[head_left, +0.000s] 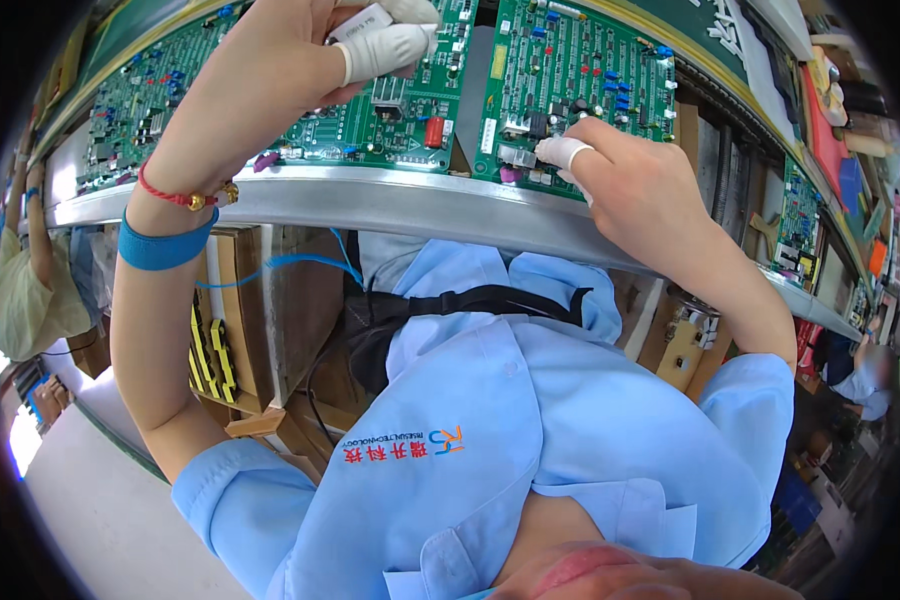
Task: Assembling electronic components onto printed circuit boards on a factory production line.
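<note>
My left hand is over the left green circuit board, white cots on its fingertips. Its closed fingers grip a small white rectangular component with dark printing. Below those fingers, a grey finned heatsink and a red block component stand on the board. My right hand, also in finger cots, is closed at the near edge of the right green circuit board. Its fingertips touch the area beside a pale connector block; whatever they pinch is hidden.
A metal rail runs along the boards' near edge. White loose parts lie at the back right. Another board is farther right. A blue cord runs from my blue wristband. Other people are at both sides.
</note>
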A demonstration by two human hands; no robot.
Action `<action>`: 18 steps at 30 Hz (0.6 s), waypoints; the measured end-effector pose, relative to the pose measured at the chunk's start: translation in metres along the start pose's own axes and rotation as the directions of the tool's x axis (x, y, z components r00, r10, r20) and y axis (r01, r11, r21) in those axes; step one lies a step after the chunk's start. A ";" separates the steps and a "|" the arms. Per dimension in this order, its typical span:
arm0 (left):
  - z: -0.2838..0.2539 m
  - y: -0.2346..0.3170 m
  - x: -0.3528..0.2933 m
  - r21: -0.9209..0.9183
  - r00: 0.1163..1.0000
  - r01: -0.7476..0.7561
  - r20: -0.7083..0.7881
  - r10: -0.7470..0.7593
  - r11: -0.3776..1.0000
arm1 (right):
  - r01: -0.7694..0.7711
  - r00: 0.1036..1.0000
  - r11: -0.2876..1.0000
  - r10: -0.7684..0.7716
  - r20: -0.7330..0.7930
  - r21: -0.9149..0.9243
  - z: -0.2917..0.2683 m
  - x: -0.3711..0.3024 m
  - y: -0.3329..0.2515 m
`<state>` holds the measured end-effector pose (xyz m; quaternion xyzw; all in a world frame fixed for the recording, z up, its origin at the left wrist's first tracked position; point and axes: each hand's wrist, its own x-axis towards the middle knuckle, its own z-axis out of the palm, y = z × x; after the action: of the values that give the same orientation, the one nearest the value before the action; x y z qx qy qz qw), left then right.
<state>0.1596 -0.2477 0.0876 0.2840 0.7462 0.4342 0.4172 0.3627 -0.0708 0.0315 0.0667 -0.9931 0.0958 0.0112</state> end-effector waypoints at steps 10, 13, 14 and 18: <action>0.003 -0.010 -0.010 0.128 0.997 -0.010 -0.069 0.019 0.992 | 0.088 0.991 0.993 -0.095 -0.090 -0.083 0.002 0.004 -0.004; 0.006 -0.011 -0.012 0.131 0.997 0.015 -0.081 -0.005 0.991 | 0.073 0.993 0.990 -0.084 -0.082 -0.123 0.001 0.005 -0.004; 0.006 -0.012 -0.012 0.118 0.997 0.020 -0.078 -0.011 0.993 | 0.080 0.993 0.990 -0.089 -0.078 -0.115 0.000 0.004 -0.004; 0.002 -0.022 -0.014 0.226 0.997 -0.027 -0.062 0.042 0.974 | 0.086 0.992 0.990 -0.095 -0.081 -0.113 0.000 0.005 -0.005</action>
<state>0.1668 -0.2685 0.0732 0.3277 0.7990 0.3631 0.3498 0.3580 -0.0759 0.0325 0.1067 -0.9914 0.0436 0.0622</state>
